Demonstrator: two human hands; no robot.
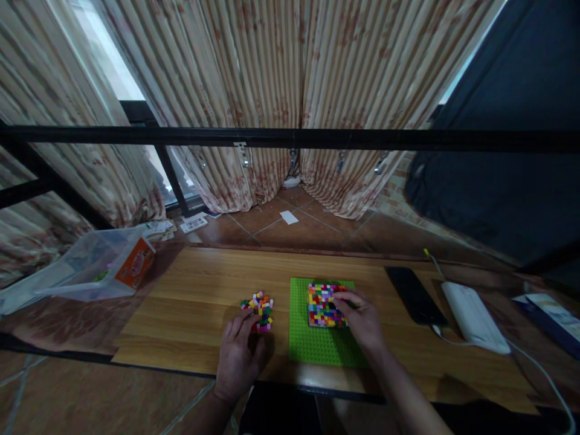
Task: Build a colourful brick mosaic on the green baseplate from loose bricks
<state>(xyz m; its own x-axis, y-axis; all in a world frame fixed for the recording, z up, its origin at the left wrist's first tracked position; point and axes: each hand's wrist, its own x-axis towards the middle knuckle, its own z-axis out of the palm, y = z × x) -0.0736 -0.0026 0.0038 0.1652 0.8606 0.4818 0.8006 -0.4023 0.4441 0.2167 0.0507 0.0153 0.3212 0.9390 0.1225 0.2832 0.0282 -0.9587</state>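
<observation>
A flat green studded plastic baseplate point(308, 350) lies at the middle of the wood-grain worktop point(190, 302), close to its near edge. On the baseplate, toward its far edge, sits a rectangular mosaic of small multicoloured plastic bricks point(319, 307). The person's right hand point(362, 317) reaches over the mosaic's right side, its thumb and forefinger drawn together at the bricks; whether that grip contains a brick cannot be told. Left of the baseplate and apart from it is a loose pile of small multicoloured plastic bricks point(266, 309). The left hand point(238, 350) is at the pile's near left side with fingers curled; its grip is partly hidden, and whether it has closed on a brick cannot be told.

Toward the worktop's right end lie a black flat phone point(414, 296) and a white slab-shaped device point(475, 317), with a thin white cable point(455, 342) at the phone's near end.

Several mishaps seem possible. An uneven push from the right fingertips could tilt a brick or loosen its neighbours, since the mosaic is tightly packed. A careless sweep by the left fingers could scatter loose pieces toward the near edge. The right forearm, crossing the baseplate's near right corner, could nudge the plate if it is not fixed.
</observation>
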